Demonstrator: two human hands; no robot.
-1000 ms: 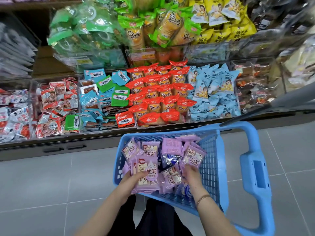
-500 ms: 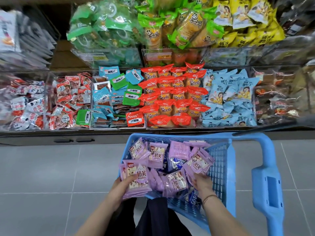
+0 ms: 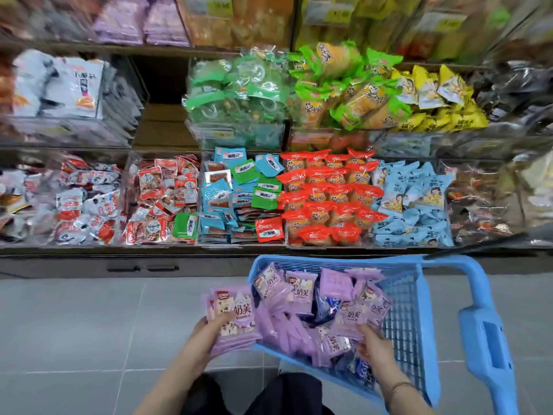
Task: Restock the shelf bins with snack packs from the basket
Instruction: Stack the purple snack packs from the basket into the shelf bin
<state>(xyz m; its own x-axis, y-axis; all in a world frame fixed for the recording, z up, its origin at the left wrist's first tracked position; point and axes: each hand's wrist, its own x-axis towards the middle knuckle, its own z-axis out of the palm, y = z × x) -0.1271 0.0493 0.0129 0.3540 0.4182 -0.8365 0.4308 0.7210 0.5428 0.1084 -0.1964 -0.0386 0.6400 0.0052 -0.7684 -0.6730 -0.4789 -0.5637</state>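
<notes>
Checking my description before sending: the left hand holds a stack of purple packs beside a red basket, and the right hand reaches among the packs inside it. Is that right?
The head view shows the basket is blue, not red. The left hand does hold a stack of purple packs beside it, and the right hand reaches among the packs inside.

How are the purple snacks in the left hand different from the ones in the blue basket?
The left hand grips its held packs in a neat stack, outside the basket; the basket packs lie jumbled inside, where the right hand pinches one. Both have the same purple wrapper.
</notes>
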